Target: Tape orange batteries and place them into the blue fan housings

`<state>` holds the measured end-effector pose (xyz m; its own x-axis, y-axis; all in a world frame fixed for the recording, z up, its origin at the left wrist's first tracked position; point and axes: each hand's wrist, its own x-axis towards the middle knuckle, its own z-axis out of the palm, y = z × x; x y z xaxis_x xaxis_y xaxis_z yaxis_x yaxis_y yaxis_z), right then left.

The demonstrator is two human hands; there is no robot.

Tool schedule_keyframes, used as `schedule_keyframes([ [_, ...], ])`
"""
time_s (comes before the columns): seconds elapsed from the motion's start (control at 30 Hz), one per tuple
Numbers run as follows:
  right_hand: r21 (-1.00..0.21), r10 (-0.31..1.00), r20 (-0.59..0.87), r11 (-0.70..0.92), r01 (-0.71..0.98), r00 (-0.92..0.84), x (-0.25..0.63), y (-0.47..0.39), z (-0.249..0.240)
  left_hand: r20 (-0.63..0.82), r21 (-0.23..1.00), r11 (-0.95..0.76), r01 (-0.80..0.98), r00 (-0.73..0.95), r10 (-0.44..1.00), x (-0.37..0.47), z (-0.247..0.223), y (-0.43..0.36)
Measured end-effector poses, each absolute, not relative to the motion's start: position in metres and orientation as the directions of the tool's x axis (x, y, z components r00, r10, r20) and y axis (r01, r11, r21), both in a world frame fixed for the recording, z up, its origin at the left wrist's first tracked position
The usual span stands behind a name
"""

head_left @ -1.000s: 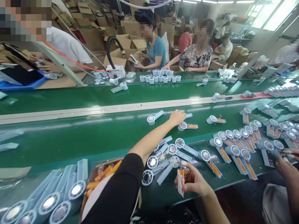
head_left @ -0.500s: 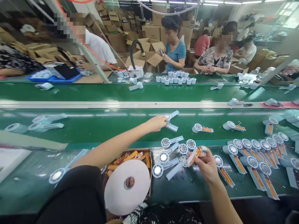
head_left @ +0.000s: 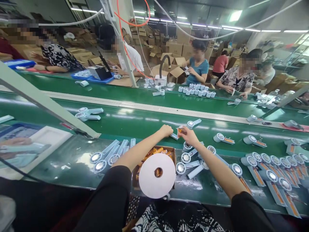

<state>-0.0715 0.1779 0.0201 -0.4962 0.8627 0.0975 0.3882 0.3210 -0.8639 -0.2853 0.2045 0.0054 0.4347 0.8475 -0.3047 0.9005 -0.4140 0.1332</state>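
Observation:
Over the near green belt, my left hand (head_left: pixel 166 130) is closed around a light-blue handheld fan housing (head_left: pixel 174 136); its handle sticks out to the right, while its head is hidden by my fingers. Close beside it, my right hand (head_left: pixel 190 136) pinches an orange battery (head_left: pixel 179 130) at the open handle. Another fan housing (head_left: pixel 190 124) lies on the belt just beyond my right hand. Below my arms, a box (head_left: pixel 174 154) of orange batteries stands on the table, partly covered by a large white roll (head_left: pixel 150 180) with a hole in its middle.
Several fan housings (head_left: pixel 185 158) lie right of the box, and more (head_left: pixel 100 166) lie left of it. Rows of housings with orange batteries (head_left: pixel 271 175) fill the right side. A slanted metal post (head_left: pixel 48 103) stands at left. Co-workers (head_left: pixel 199 66) sit across the belts.
My right hand has brought the battery from above the table to the belt, beside my left hand. My left hand has drawn one housing away from the other. The camera view has turned left.

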Motion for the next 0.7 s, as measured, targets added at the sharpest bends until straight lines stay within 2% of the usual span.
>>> schedule_keyframes([
  [0.13, -0.759, 0.845, 0.064, 0.386, 0.524, -0.53, -0.082, 0.189, 0.008, -0.34, 0.124, -0.366, 0.922, 0.386, 0.858, -0.284, 0.006, 0.211],
  [0.33, -0.477, 0.821, -0.01, 0.498, 0.724, -0.571, -0.079, 0.189, 0.012, -0.351, 0.222, -0.345, 0.912, 0.405, 0.844, -0.295, 0.01, 0.23],
  [0.47, -0.328, 0.787, -0.068, 0.563, 0.759, -0.614, -0.083, 0.196, 0.018, -0.307, 0.244, -0.294, 0.924, 0.361, 0.881, -0.292, 0.001, 0.23],
  [0.7, -0.172, 0.784, -0.114, 0.59, 0.789, -0.611, -0.073, 0.206, 0.022, -0.256, 0.285, -0.27, 0.92, 0.345, 0.903, -0.283, -0.01, 0.228],
])
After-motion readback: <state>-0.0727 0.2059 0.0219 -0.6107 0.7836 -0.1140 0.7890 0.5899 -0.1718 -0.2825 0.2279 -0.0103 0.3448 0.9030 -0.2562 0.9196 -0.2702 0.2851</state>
